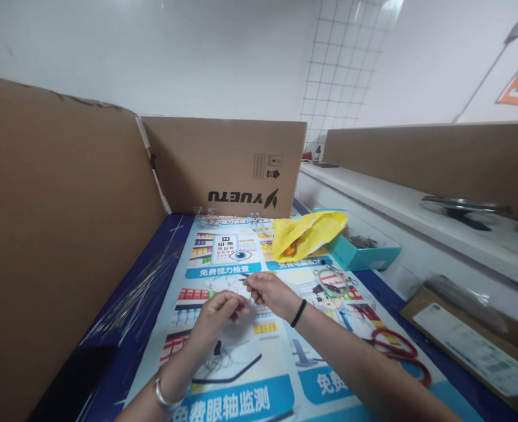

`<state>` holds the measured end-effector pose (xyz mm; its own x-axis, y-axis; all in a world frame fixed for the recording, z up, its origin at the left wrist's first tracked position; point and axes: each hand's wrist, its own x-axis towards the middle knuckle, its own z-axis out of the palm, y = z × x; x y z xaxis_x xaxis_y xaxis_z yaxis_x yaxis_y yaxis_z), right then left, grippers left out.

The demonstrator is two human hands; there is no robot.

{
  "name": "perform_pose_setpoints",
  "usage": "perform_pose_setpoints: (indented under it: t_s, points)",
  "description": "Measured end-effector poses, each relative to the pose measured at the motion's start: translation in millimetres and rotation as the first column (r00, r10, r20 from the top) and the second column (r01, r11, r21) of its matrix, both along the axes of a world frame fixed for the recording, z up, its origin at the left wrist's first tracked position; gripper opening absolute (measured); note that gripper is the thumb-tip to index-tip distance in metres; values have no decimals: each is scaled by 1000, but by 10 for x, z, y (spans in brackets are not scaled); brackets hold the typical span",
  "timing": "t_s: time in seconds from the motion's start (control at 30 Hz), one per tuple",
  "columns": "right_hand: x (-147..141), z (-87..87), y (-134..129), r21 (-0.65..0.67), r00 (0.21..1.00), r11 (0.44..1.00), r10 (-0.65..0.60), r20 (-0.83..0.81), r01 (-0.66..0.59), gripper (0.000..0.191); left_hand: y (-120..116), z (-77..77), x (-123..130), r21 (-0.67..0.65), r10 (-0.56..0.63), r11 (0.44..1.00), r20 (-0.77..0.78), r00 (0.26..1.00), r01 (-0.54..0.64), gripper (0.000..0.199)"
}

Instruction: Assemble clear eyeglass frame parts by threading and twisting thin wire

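Note:
My left hand [220, 316], wearing a silver bangle [162, 390], has its fingers pinched together over the printed sheet [280, 343]. Close beside it, my right hand [275, 294] also makes a pinch, with a black band [299, 313] round the wrist. A small dark tip [244, 275] shows by the right fingertips. What either hand holds is too small to make out. Below the left hand lies a loose tangle of thin wire [217, 362]. Right of the right hand, a coil of wire [333, 281] rests on the sheet.
Red-handled scissors [411, 351] lie at the right. Farther back are a yellow bag [307, 233] and a teal box [371, 258] of thin wiry pieces. Cardboard panels [224, 155] stand at the back and left. A wrapped parcel [470, 340] sits at the right edge.

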<state>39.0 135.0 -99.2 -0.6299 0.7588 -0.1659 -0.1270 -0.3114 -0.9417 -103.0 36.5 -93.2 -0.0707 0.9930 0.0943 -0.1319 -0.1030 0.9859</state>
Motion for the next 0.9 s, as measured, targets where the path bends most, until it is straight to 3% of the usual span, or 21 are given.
perform_pose_setpoints:
  t_s: [0.2,0.37,0.53,0.73,0.9]
  points:
    - [-179,-249,-5,24,1000,1000,7,11,-7,31,11,-85,-15,-48,-111,993,-83,990,107,31]
    - [-201,-382,-25,78,1000,997,-7,21,5,30,-11,-163,-4,-33,-77,997,-164,983,73,30]
    - [-180,-355,-68,136,998,989,43,46,-49,30,-31,-245,16,-94,-94,992,-167,981,79,25]
    - [-184,-323,-150,127,993,992,-31,113,17,27,-90,-315,35,-48,-116,993,-241,963,108,23]
    - [-143,-302,-163,104,998,994,34,58,-40,26,-120,-296,99,-29,-116,993,-234,965,112,21]
